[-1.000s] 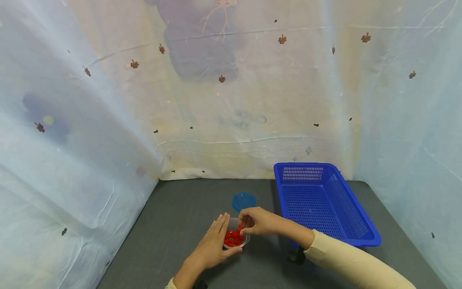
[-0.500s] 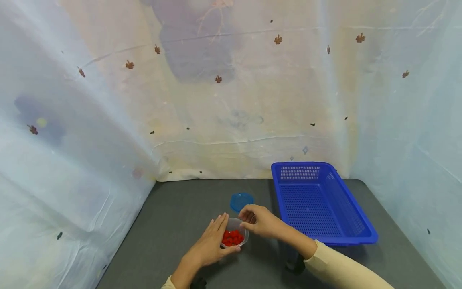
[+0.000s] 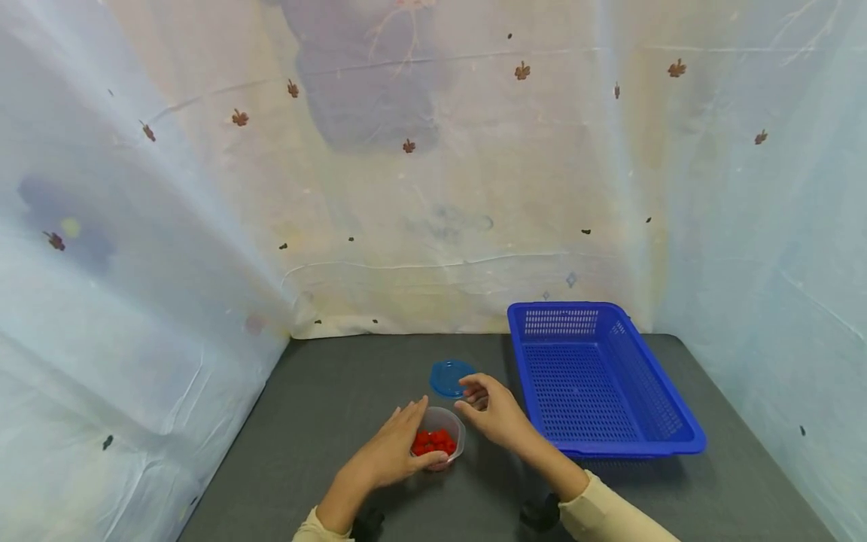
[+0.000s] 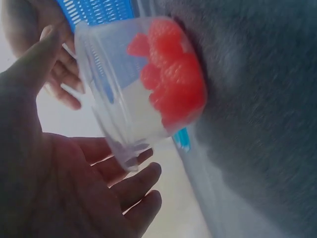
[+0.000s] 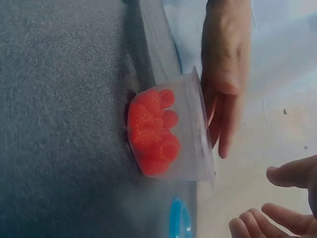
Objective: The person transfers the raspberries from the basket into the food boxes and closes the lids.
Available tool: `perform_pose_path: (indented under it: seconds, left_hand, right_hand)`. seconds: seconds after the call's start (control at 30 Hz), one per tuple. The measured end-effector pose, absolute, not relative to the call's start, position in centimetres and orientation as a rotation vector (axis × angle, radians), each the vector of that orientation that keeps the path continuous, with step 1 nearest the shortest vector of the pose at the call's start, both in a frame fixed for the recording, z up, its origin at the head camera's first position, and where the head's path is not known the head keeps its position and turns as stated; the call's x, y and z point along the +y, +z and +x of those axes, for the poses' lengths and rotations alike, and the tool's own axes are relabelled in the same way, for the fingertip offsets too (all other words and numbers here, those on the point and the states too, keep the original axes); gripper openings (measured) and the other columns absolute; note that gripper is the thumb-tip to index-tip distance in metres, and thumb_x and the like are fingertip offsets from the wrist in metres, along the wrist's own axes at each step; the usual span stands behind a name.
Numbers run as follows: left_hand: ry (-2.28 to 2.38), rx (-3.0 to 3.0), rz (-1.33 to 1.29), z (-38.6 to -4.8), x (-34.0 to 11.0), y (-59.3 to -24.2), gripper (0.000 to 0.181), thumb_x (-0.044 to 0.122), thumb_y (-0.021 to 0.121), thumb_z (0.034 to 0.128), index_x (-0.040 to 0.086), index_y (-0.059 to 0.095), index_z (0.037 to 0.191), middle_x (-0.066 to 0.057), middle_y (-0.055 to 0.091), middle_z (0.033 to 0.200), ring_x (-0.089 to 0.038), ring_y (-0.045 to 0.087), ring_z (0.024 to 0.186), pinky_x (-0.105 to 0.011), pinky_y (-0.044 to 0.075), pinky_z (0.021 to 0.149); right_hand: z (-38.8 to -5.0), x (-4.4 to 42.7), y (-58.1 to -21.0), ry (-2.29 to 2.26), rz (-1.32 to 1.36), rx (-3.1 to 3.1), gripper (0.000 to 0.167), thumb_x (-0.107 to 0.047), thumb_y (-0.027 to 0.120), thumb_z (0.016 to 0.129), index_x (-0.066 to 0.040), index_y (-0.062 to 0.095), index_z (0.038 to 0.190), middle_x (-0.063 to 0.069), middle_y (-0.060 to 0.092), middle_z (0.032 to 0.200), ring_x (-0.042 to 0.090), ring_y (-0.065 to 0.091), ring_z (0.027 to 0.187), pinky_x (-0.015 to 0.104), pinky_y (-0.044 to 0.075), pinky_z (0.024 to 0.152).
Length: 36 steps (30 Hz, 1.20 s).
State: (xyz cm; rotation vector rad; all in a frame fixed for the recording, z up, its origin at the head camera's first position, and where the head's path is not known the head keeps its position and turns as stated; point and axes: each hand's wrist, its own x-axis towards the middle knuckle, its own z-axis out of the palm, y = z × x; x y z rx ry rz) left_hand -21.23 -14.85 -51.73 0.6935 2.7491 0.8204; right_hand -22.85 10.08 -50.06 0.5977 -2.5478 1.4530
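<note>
A clear plastic tub (image 3: 457,433) stands upright on the grey table, its bottom part filled with several red raspberries (image 5: 151,134). My left hand (image 3: 389,452) lies along the tub's left side at the rim, fingers mostly straight and thumb across the near side; whether it presses on the rim I cannot tell. To the right of the tub and a little above it, my right hand (image 3: 497,410) is apart from it, fingers loosely bent and nothing seen between them. Behind the tub lies a round blue lid (image 3: 448,379), partly overlapped by the right fingers in the head view.
A large blue perforated basket (image 3: 650,452) stands at the right of the grey table (image 3: 325,391). Pale patterned sheets (image 3: 474,188) hang behind the table and at both sides.
My right hand has drawn out of the tub's mouth, up and to the right, its thumb and fingers spreading apart. The left hand stays beside the tub.
</note>
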Motion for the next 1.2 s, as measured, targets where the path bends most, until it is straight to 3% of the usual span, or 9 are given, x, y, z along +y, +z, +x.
perform_pose_path:
  seconds: [0.2,0.43,0.87,1.2]
  left_hand:
    - [0.824,2.762,0.738,-23.2,-15.6,-50.9,0.089,0.059,0.063,0.1047,-0.002,0.037,0.165,-0.022,0.038,0.169,-0.044,0.028,0.160,-0.065,0.017,0.131]
    - [0.924,2.717,0.711,-25.8,-16.9,-51.3,0.079,0.053,0.058,0.1090,0.002,0.038,0.166,-0.024,0.034,0.171,-0.048,0.021,0.161,-0.069,0.014,0.130]
    - [0.978,2.723,0.776,-30.7,-17.7,-53.6,0.077,0.043,0.067,0.1074,0.006,0.036,0.168,-0.024,0.030,0.173,-0.048,0.020,0.161,-0.070,0.017,0.128]
    - [0.945,2.713,0.746,-33.4,-17.2,-55.1,0.079,0.048,0.066,0.1070,0.007,0.036,0.168,-0.024,0.030,0.173,-0.045,0.025,0.161,-0.069,0.026,0.127]
  right_hand:
    - [-23.1,9.8,-51.2,1.471,0.453,-2.481,0.039,-0.012,0.080,0.099,0.002,0.066,0.132,0.023,0.067,0.114,0.040,0.068,0.105,0.054,0.062,0.089]
    - [-23.9,9.6,-53.3,1.453,0.326,-2.425,0.046,-0.013,0.084,0.095,0.005,0.065,0.132,0.023,0.066,0.119,0.041,0.067,0.111,0.053,0.062,0.092]
    - [-25.6,9.6,-55.4,1.342,0.244,-2.457,0.067,-0.021,0.086,0.094,0.008,0.056,0.146,0.031,0.059,0.144,0.050,0.055,0.138,0.067,0.045,0.115]
    - [-27.6,9.4,-56.5,1.370,0.186,-2.570,0.080,-0.027,0.085,0.096,0.009,0.046,0.155,0.034,0.048,0.156,0.053,0.045,0.146,0.069,0.040,0.118]
